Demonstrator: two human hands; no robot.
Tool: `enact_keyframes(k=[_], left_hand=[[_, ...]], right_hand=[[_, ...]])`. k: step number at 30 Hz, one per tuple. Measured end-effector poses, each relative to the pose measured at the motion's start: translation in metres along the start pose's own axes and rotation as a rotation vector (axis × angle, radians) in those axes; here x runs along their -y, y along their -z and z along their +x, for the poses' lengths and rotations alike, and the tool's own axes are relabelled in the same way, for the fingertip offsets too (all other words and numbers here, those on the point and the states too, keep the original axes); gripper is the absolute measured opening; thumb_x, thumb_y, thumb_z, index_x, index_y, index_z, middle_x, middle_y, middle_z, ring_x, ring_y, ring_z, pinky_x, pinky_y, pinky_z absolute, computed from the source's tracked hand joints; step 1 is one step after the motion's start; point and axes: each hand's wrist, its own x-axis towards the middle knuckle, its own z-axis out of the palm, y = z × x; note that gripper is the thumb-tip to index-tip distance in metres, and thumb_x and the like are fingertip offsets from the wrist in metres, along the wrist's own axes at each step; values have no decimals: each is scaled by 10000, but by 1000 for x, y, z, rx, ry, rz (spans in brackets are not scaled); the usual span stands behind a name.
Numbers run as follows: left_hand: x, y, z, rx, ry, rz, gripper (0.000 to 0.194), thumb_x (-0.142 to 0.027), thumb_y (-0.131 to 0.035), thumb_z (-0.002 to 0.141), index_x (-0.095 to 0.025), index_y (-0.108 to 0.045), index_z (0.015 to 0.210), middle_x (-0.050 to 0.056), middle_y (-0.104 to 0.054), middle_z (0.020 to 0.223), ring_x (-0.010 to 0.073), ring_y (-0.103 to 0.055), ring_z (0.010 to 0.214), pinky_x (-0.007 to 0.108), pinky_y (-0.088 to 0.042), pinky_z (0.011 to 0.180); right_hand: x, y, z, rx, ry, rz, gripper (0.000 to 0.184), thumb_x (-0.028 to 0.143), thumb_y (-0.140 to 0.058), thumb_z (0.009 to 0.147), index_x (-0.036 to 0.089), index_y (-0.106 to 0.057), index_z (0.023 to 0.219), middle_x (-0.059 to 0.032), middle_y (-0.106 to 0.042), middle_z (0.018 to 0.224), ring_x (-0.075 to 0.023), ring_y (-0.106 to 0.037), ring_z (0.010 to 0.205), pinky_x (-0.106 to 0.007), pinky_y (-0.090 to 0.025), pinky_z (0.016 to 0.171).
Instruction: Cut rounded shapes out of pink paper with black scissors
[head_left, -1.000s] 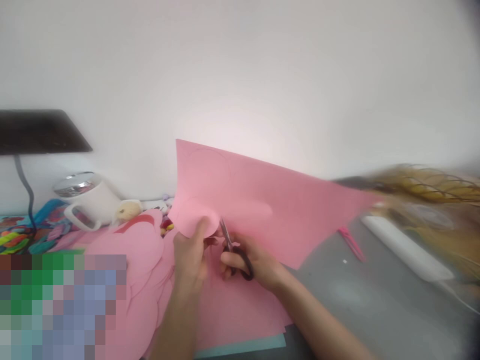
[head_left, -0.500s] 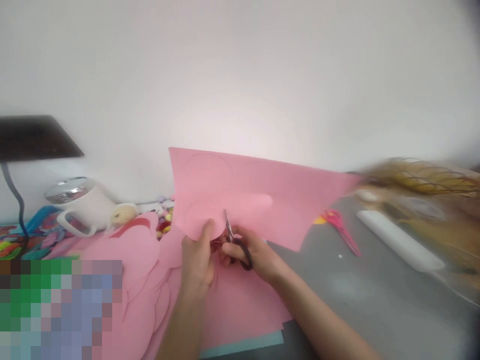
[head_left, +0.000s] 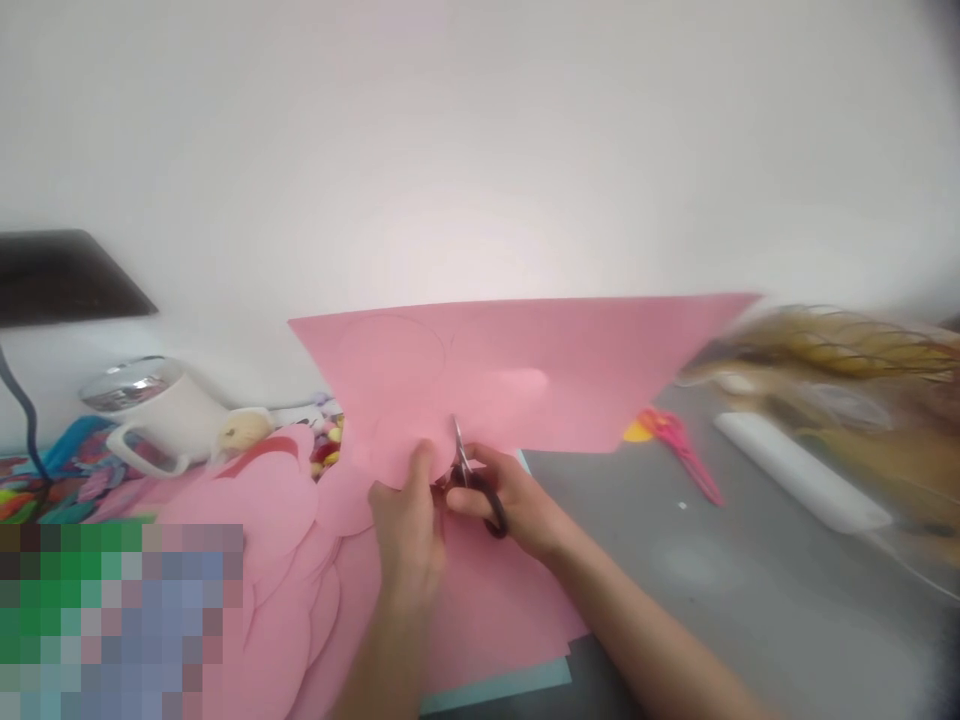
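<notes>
Holds up a large pink sheet [head_left: 570,400], spread above and beyond the fingers. Has rounded pink cut-outs [head_left: 277,560] heaped left of the fingers, with a white mug [head_left: 184,415] behind. Pinches the sheet's near edge with the left hand [head_left: 405,510]. Curls the right hand [head_left: 517,495] around black-handled scissors [head_left: 462,458], blades upward beside the left thumb. Has pink scissors [head_left: 686,450] lying well right of the fingers, near a tiny white scrap [head_left: 682,505].

Pale wall [head_left: 480,150] behind a grey tabletop [head_left: 750,600]

No legible txt, labels, brands, nos. or signs w/in view.
</notes>
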Motion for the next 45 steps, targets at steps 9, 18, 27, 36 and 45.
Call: enact_keyframes(k=[9,18,27,36,45], left_hand=[[-3,-2,-3,-14,42,32,172,-219,-717,627,-116,-580,623,7,-573,571,163,-657,590,231,-521,492],[-2,0,-3,7,34,58,181,-229,-710,631,-111,-573,615,13,-589,564,129,-607,510,230,-489,466],[-1,0,0,37,20,73,161,-242,-693,637,-99,-619,654,23,-605,560,118,-570,465,236,-459,435],[2,1,-3,26,18,46,183,-236,-707,634,-118,-591,555,20,-597,531,153,-620,516,241,-491,458],[0,-1,-4,31,11,26,162,-225,-712,625,-105,-616,574,21,-602,554,137,-610,509,232,-494,461]], right_hand=[[-1,0,0,-18,-15,-13,535,487,-835,529,192,-523,848,-3,-622,730,-91,-422,545,-214,-265,470],[-5,2,1,-3,5,-19,551,501,-825,547,195,-506,875,-9,-600,735,-127,-488,618,-215,-284,479],[-5,2,2,-11,1,-27,523,498,-817,554,195,-511,852,-7,-611,743,-109,-452,584,-212,-261,470],[2,-1,0,-42,1,-33,452,461,-802,594,189,-520,819,40,-544,675,-65,-334,506,-215,-223,464],[0,-1,1,-34,0,-20,475,468,-811,578,182,-527,830,17,-588,707,-73,-368,526,-212,-218,459]])
